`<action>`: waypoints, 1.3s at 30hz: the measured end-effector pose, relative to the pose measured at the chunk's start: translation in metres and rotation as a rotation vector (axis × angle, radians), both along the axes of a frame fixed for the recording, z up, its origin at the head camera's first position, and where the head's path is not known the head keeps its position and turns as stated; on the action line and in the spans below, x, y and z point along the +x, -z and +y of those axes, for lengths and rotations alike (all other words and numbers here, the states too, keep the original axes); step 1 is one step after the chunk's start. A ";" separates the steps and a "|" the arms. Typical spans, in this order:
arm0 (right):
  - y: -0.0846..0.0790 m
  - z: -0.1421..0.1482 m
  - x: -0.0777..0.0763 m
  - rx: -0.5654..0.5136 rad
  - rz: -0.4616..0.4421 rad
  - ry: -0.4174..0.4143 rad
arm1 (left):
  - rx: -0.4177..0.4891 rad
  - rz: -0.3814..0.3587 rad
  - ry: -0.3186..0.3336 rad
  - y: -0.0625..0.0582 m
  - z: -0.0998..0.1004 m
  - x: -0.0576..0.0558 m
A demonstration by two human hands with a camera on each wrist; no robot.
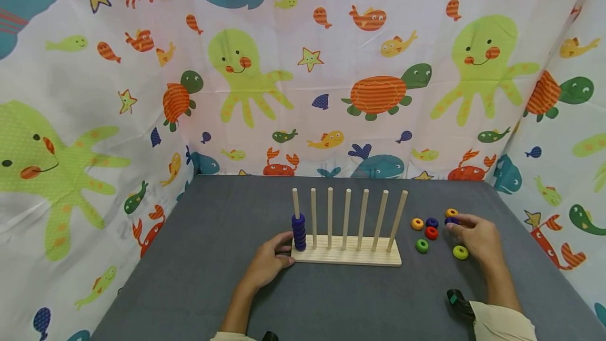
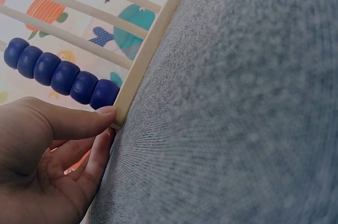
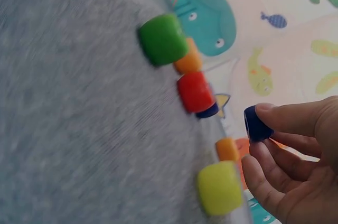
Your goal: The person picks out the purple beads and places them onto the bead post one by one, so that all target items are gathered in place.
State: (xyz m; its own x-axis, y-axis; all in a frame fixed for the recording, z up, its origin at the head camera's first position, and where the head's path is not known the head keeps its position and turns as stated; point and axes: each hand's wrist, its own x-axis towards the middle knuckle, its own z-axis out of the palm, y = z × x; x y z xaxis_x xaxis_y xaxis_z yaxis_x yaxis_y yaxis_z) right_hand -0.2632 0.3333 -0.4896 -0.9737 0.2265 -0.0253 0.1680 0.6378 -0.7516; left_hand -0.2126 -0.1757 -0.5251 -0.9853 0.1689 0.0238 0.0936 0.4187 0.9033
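Note:
A wooden stand [image 1: 347,257] with several upright pegs rests on the grey table. Dark blue beads [image 1: 299,232] are stacked on its leftmost peg. My left hand [image 1: 268,261] pinches the left end of the base between thumb and fingers, close beside that stack, as the left wrist view also shows. Over at the right, my right hand [image 1: 479,237] pinches one dark blue bead [image 3: 257,124] between thumb and fingertips. Near it on the table lie a yellow bead [image 1: 460,252], a red bead [image 1: 431,232], a green bead [image 1: 422,246] and another blue bead [image 1: 432,222].
Two orange beads [image 1: 417,224] lie among the loose ones, one of them behind the right hand's fingers. A curtain [image 1: 307,93] printed with sea animals hangs along the back and sides of the table [image 1: 222,214].

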 end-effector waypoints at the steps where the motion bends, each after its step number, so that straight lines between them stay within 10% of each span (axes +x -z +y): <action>1: -0.002 -0.002 0.000 -0.002 0.004 0.000 | 0.000 0.001 0.000 0.000 0.000 0.000; 39: -0.102 -0.095 0.035 0.073 0.525 -0.151 | 0.045 0.011 0.029 0.000 -0.001 0.002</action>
